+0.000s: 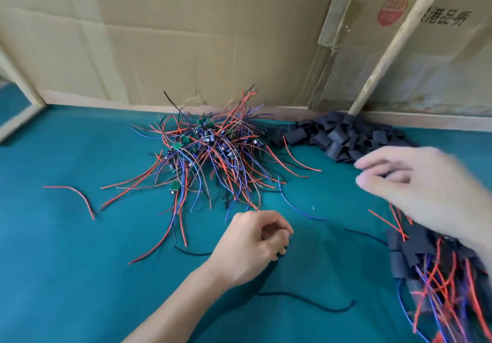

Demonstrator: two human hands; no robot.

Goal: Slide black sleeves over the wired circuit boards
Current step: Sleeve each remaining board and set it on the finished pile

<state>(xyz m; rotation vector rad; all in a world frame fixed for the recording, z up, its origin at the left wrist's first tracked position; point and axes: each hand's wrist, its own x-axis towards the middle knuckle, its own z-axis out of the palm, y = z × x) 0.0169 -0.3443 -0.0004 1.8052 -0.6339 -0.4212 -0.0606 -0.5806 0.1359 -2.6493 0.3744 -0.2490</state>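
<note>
A tangled heap of small green circuit boards with red, blue and black wires [210, 151] lies at the back middle of the teal cloth. A pile of short black sleeves [343, 135] sits to its right against the wall. My left hand [253, 244] hovers in front of the heap, its fingers curled with the thumb against them and nothing plainly in them. A black wire runs under it. My right hand [426, 191] is motion-blurred, with fingers extended at the near edge of the sleeve pile. Sleeved boards [439, 276] are heaped at the near right.
The teal cloth [80, 262] covers the table. A loose red wire [77, 196] lies at the left and a loose black wire [314, 302] near the front. Cardboard panels [186, 36] wall off the back, with a wooden stick [394, 41] leaning there.
</note>
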